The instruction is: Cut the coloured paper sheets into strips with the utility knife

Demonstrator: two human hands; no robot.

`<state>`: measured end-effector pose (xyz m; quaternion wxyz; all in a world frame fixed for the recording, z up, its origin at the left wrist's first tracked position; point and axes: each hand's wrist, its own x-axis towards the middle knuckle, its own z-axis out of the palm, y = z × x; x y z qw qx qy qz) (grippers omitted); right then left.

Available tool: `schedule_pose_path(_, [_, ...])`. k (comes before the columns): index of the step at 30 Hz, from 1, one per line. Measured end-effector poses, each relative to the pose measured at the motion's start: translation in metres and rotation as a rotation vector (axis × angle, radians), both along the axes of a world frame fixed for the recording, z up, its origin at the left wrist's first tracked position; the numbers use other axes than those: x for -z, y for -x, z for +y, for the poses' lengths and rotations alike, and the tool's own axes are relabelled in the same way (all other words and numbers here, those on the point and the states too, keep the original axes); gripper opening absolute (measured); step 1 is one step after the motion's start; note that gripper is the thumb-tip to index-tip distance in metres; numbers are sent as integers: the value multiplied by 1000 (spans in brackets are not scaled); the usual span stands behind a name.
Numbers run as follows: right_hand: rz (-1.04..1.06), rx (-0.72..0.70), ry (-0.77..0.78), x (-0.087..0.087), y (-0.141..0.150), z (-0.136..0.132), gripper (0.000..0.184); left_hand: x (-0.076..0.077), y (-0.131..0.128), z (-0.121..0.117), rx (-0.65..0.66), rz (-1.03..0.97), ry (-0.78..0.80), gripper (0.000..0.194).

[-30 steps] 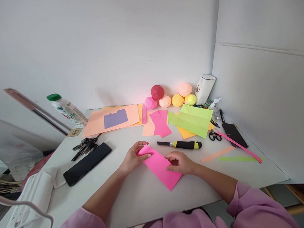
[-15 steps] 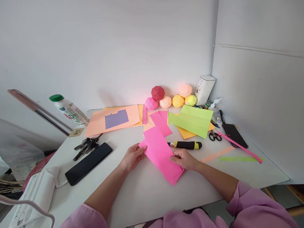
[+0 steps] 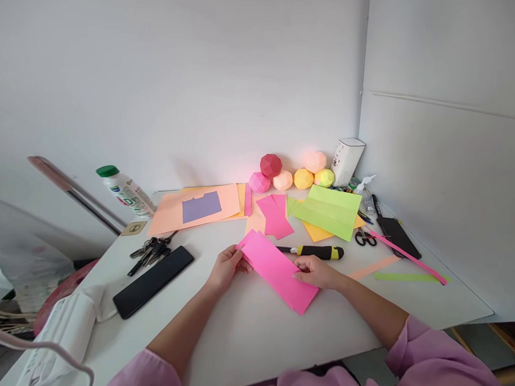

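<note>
A long bright pink paper sheet (image 3: 275, 271) lies slanted on the white table (image 3: 244, 333) in front of me. My left hand (image 3: 227, 266) pinches its upper left end with thumb and fingers. My right hand (image 3: 318, 272) presses on the sheet's right edge near the middle, fingers curled over the paper. Just behind the sheet lies a black and yellow utility knife (image 3: 318, 252).
Orange sheets (image 3: 193, 209), pink pieces (image 3: 276, 215) and a green sheet (image 3: 328, 209) lie further back, with paper balls (image 3: 292, 171) at the wall. A black phone (image 3: 153, 280) and keys (image 3: 149, 248) sit to the left; scissors (image 3: 364, 238), strips and a dark phone (image 3: 395, 233) on the right.
The pink sheet was unfolded from a short folded shape into a long strip, lifted briefly, and now lies flatter. Both hands stayed on its ends.
</note>
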<state>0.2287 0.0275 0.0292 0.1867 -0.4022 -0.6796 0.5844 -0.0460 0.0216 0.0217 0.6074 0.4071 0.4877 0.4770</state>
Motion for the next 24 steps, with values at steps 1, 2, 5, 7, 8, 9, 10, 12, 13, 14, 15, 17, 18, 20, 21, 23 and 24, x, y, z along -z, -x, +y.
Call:
schedule_pose_path(1, [-1, 11, -13, 1, 1, 0, 21, 0, -1, 0, -3, -6, -1, 45])
schedule_pose_path(2, [-2, 26, -28, 1, 1, 0, 21, 1, -2, 0, -9, -13, -2, 45])
schedule_pose_path(5, [-3, 84, -73, -4, 4, 1, 22, 3, -5, 0, -62, -44, -13, 43])
schedule_pose_path(7, [1, 128, -94, -13, 7, 7, 23, 3, -6, 0, -129, -78, -37, 43])
schedule_pose_path(8, [3, 152, -100, -18, 9, 12, 23, 4, -6, 1, -170, -93, -53, 44])
schedule_pose_path(9, [5, 183, -104, -23, 11, 20, 23, 5, -5, 1, -212, -96, -71, 44])
schedule_pose_path(10, [4, 220, -103, -28, 14, 31, 22, 6, -5, 2, -249, -63, -98, 45])
schedule_pose_path(12, [-8, 313, -92, -37, 24, 57, 20, 10, -3, 4, -290, 93, -163, 43])
schedule_pose_path(13, [-20, 361, -80, -40, 30, 72, 21, 13, -2, 5, -289, 188, -192, 42])
schedule_pose_path(14, [-41, 411, -68, -42, 37, 88, 23, 15, 0, 6, -278, 275, -220, 41])
schedule_pose_path(15, [-67, 453, -55, -42, 45, 102, 26, 18, 1, 7, -261, 339, -241, 38])
schedule_pose_path(17, [-134, 515, -24, -39, 62, 127, 33, 24, 4, 8, -218, 401, -283, 31])
schedule_pose_path(18, [-172, 536, -14, -36, 69, 136, 33, 27, 5, 9, -173, 466, -333, 28])
schedule_pose_path(20, [-250, 555, -6, -30, 81, 147, 34, 33, 7, 10, -39, 695, -489, 27])
schedule_pose_path(21, [-290, 555, -8, -26, 85, 149, 34, 35, 7, 10, 38, 842, -573, 30])
schedule_pose_path(23, [-373, 539, -29, -21, 87, 150, 34, 39, 9, 10, 154, 1097, -689, 38])
schedule_pose_path(24, [-416, 525, -50, -19, 85, 148, 33, 40, 9, 10, 179, 1172, -710, 40])
